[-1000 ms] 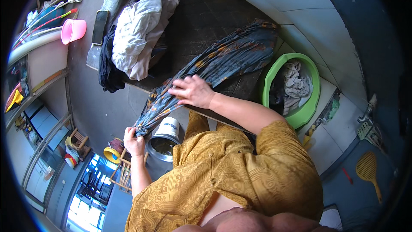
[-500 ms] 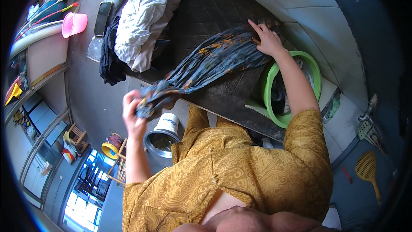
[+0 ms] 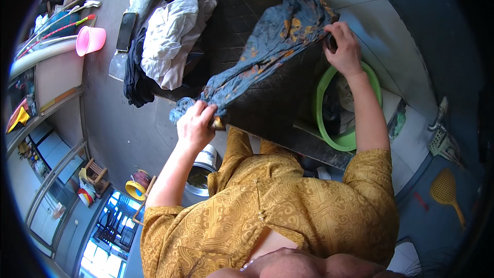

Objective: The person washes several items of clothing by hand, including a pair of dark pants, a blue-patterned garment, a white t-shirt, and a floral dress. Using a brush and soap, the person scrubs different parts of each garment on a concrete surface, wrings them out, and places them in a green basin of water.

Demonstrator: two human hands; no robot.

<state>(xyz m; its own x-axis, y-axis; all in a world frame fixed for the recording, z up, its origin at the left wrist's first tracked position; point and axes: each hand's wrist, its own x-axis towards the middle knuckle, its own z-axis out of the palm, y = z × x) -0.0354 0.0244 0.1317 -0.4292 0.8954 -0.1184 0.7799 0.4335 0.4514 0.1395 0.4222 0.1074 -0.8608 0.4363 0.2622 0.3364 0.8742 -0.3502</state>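
A long dark blue cloth with orange and yellow patches [image 3: 285, 33], a garment or a piece of fabric, stretches diagonally between my hands above a dark slab. My left hand [image 3: 195, 126] is closed around its gathered near end, just past the slab's front edge. Bunched folds stick out on both sides of that fist. Farther off to the right, my right hand [image 3: 343, 50] pinches the cloth's other side with curled fingers. A small dark patch shows under those fingers; I cannot make out what it is. The cloth's far part fans out wide toward the tiled wall.
A white cloth [image 3: 170, 38] and a black cloth [image 3: 135, 72] lie piled at the slab's left end, beside a phone [image 3: 125, 31]. A green basin [image 3: 323, 116] with laundry stands at the right. A white bucket [image 3: 207, 155] is below the slab. A pink bucket [image 3: 90, 40] is far left.
The cloth's far end has been lifted and spread wider. My right hand has moved slightly right and closed on the cloth. My left hand has shifted right with its bunched end.
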